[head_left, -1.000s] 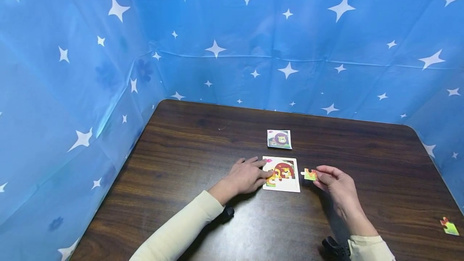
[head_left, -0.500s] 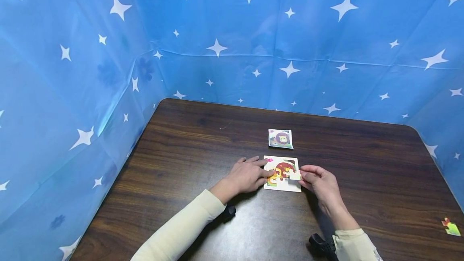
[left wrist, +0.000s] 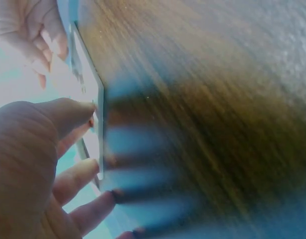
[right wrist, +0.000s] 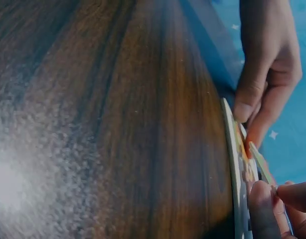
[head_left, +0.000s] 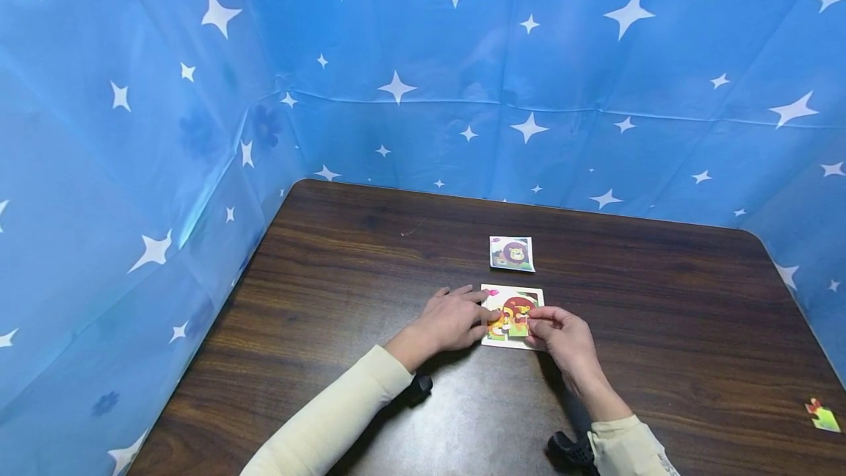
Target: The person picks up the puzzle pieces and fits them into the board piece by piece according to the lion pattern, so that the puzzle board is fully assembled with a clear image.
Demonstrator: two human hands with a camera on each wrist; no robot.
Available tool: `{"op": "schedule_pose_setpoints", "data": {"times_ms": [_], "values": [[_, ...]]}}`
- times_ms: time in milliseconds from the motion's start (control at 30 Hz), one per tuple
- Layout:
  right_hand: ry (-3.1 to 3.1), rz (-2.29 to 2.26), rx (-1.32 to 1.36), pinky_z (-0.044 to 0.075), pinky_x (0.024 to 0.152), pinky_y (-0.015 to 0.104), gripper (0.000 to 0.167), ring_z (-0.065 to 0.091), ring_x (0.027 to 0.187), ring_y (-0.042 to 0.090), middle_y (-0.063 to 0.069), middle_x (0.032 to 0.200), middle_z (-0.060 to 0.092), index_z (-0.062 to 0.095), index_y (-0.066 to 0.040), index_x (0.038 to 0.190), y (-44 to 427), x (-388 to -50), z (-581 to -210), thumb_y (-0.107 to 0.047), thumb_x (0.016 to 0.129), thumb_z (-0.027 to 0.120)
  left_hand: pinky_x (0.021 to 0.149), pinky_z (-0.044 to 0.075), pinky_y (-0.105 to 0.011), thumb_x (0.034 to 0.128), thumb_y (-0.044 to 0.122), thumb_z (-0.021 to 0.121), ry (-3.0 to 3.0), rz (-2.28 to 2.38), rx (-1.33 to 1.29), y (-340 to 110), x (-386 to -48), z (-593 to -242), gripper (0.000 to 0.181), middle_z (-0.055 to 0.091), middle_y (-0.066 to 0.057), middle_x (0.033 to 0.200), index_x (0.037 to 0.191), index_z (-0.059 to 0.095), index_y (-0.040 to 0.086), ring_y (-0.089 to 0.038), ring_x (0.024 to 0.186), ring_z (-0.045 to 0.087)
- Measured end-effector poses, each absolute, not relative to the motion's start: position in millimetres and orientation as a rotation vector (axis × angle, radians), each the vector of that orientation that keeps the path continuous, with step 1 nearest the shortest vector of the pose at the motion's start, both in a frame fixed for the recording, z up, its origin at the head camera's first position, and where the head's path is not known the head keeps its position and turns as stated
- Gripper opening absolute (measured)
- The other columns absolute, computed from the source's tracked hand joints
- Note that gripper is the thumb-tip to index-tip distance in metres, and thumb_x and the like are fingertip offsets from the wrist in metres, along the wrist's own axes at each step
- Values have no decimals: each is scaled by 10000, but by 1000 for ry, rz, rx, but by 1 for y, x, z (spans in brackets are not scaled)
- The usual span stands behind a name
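Observation:
A square puzzle board (head_left: pixel 502 344) with a white border and a lion picture lies flat on the table. My left hand (head_left: pixel 448 320) rests on its left side, fingers spread and fairly straight. Between thumb and fingers, my right hand (head_left: pixel 567 340) pinches a green and orange puzzle piece (head_left: pixel 518 328) over the lower right of the board. In the right wrist view that puzzle piece (right wrist: pixel 260 160) is tilted, with its far end near the board's surface. Whether it touches the board I cannot tell. The left wrist view shows the board edge-on, beside the left hand's fingertips.
A small picture card (head_left: pixel 511 253) of a lion lies just behind the board. Far to the right, near the table's edge, is another loose puzzle piece (head_left: pixel 823 417), green and red. A blue star-patterned curtain (head_left: pixel 423 87) hangs behind the dark wooden table (head_left: pixel 370 241).
My right hand has moved left with the puzzle piece, from beside the board to over its lower right. The piece showed a pale side midway. My left hand has stayed in place.

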State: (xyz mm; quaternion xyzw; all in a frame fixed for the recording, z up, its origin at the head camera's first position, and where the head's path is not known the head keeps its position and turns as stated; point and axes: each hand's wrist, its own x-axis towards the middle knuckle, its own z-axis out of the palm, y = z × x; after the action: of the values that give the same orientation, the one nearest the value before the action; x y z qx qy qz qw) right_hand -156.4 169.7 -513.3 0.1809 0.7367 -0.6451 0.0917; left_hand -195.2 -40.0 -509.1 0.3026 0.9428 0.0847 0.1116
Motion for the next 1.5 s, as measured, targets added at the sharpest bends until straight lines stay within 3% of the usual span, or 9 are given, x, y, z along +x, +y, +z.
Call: {"op": "schedule_pose_setpoints", "data": {"times_ms": [333, 600, 800, 967, 1133, 1267, 1500], "values": [[2275, -1858, 485, 595, 674, 200, 217, 649, 720, 68, 94, 901, 706, 646, 116, 1148, 162, -153, -516, 71, 945, 584, 1129, 390, -606, 983, 407, 607, 2802, 259, 840, -33, -193, -507, 347, 511, 54, 1548, 1325, 667, 417, -290, 1454, 457], [2356, -1803, 458, 587, 662, 188, 181, 650, 697, 64, 78, 859, 704, 682, 100, 1096, 159, -153, -519, 50, 940, 607, 989, 495, -592, 941, 482, 670, 2997, 279, 813, -21, -187, -515, 196, 652, 41, 1396, 1071, 756, 362, -331, 1296, 609], [2418, -1749, 457, 586, 645, 191, 159, 641, 676, 64, 72, 838, 700, 702, 76, 1066, 159, -153, -520, 44, 932, 623, 1013, 490, -508, 945, 484, 656, 3078, 177, 868, -20, -186, -521, 192, 665, 49, 1363, 1056, 729, 345, -259, 1266, 614], [2468, -1715, 429, 573, 628, 179, 151, 642, 662, 57, 98, 846, 722, 712, 72, 1047, 158, -152, -519, 48, 924, 626, 1005, 514, -387, 946, 395, 685, 3115, 184, 1109, -22, -187, -523, 188, 692, 34, 1281, 1080, 733, 272, -180, 1169, 628], [2519, -1653, 432, 544, 609, 159, 145, 644, 642, 54, 103, 844, 737, 726, 47, 1028, 156, -151, -519, 41, 920, 629, 797, 566, -315, 951, 287, 692, 3050, 286, 1364, -25, -188, -525, 56, 725, 84, 1000, 960, 718, 238, -133, 934, 699], [2555, -1613, 435, 536, 600, 165, 134, 647, 640, 60, 110, 856, 739, 735, 22, 1013, 156, -152, -519, 30, 924, 636, 647, 557, -309, 969, 264, 667, 2976, 333, 1369, -28, -189, -524, 118, 717, 130, 874, 862, 717, 263, -103, 831, 712], [2614, -1550, 388, 523, 595, 152, 130, 651, 641, 56, 100, 846, 742, 746, -2, 1000, 158, -151, -519, 7, 923, 641, 688, 593, -309, 931, 192, 661, 2924, 198, 1372, -28, -187, -520, 206, 749, 153, 1161, 970, 801, 338, -85, 995, 735]]}}
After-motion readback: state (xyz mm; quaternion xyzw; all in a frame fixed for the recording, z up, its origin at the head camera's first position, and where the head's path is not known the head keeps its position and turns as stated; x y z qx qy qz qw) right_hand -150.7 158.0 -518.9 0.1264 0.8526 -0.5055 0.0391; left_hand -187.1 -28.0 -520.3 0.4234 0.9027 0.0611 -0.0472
